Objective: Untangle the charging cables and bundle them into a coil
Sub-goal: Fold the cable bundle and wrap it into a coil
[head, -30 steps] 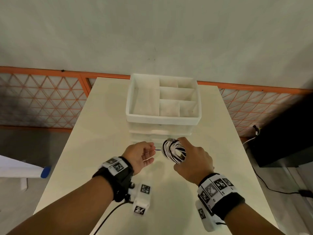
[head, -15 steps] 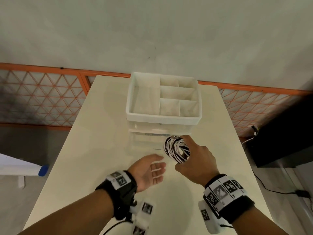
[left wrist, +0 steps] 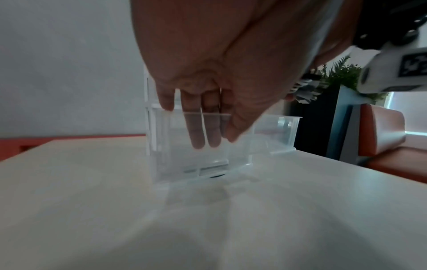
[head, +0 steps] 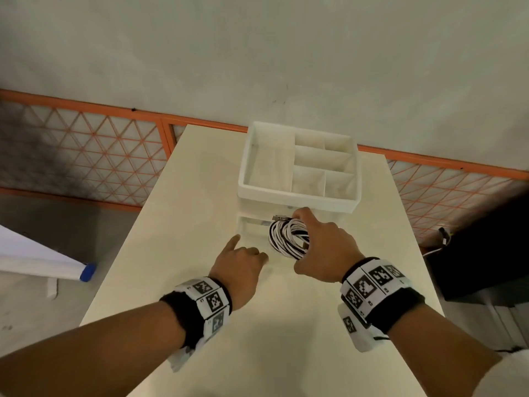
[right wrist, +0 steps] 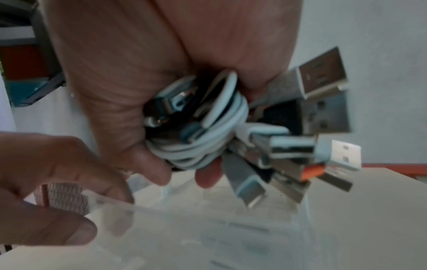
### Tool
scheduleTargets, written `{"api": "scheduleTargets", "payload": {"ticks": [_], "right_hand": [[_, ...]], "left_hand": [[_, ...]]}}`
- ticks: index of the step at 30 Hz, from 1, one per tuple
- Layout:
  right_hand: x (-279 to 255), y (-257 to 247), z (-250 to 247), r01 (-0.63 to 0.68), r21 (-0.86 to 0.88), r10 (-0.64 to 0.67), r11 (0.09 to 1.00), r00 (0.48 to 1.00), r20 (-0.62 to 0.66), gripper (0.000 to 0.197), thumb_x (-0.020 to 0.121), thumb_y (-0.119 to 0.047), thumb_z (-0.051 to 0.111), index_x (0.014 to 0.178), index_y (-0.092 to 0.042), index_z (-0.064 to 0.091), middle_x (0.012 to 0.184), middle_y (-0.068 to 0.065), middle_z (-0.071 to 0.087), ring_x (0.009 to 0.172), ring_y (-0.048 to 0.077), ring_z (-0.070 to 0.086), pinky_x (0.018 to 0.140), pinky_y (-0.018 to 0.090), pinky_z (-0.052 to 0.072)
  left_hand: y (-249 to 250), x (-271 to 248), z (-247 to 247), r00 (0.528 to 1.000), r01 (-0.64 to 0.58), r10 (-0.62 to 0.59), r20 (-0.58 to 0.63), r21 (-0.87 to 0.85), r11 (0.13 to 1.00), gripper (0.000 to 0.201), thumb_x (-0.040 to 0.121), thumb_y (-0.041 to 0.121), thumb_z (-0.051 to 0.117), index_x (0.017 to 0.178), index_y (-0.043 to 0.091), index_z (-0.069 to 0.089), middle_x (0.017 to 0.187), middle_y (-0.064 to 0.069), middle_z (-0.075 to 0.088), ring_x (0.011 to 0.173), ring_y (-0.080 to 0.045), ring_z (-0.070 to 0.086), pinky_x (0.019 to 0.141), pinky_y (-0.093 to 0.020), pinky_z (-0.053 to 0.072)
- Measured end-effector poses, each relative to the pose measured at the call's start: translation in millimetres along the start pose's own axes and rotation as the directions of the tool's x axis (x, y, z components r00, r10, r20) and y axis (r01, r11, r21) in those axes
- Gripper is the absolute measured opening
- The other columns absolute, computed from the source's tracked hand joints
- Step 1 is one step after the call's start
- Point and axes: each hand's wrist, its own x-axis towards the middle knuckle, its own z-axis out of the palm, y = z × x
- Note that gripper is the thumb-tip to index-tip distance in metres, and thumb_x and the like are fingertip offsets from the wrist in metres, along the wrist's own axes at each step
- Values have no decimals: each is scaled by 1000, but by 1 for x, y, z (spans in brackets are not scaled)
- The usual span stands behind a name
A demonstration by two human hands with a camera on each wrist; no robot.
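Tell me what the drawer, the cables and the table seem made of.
Drawer: clear glossy plastic, probably; fingers show through its front. Cables: smooth rubbery sheath, white and black, with dull metal plugs. Table: matte cream top, perhaps laminate.

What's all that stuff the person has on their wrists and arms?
The left hand and right hand are bare: no gloves, no sleeves. Each wrist wears a wide black band ringed with white blocks printed with black square codes. A small white box hangs under the right band, with a thin black wire beside it.
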Motion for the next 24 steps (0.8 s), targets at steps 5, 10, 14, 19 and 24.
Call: {"api": "scheduleTargets", "payload": {"ticks": [5, 10, 14, 19, 24], "right_hand": [[11, -2, 0, 56, -97, -47, 994, 995, 94, 80, 64, -27, 75, 131, -36, 32, 104, -2, 65, 87, 27, 64, 71, 33, 50], [22, -6, 7, 98, -214, -62, 972, 984, 169, 83, 67, -30, 75, 136, -36, 31, 104, -1, 64, 89, 27, 63, 72, 34, 51], [32, -10, 16, 137, -260, -80, 956, 973, 216, 88, 67, -29, 77, 142, -36, 31, 105, 0, 65, 87, 28, 64, 69, 33, 52], [47, -18, 27, 185, -219, -129, 958, 960, 248, 86, 65, -23, 79, 140, -33, 39, 95, -7, 61, 92, 26, 67, 76, 35, 58], [56, -7, 44, 181, 2, -177, 983, 957, 230, 92, 64, -25, 85, 143, -25, 38, 129, 0, 61, 114, 24, 62, 94, 40, 54]], "left_hand": [[-2, -17, 8, 999, -29, 24, -46, -94, 995, 59, 80, -3, 40, 128, 25, 59, 117, 3, 64, 112, -16, 60, 119, -29, 14], [-20, -21, -4, 972, -19, -99, -211, -493, 870, 19, 88, 19, 52, 94, 25, 69, 86, 6, 69, 77, -17, 64, 73, -33, 54], [-22, -8, -16, 867, -96, -222, -445, -587, 804, 33, 87, 15, 65, 119, 16, 62, 104, 2, 60, 80, -11, 58, 76, -29, 50], [-11, 5, -7, 954, -153, -30, -298, -570, 807, 48, 92, 21, 63, 139, 15, 53, 144, -1, 50, 128, -18, 50, 109, -28, 39], [-5, 12, -4, 961, -82, -87, -262, -573, 815, 32, 90, 27, 63, 121, 26, 70, 141, 8, 55, 119, -18, 58, 99, -36, 48]]}}
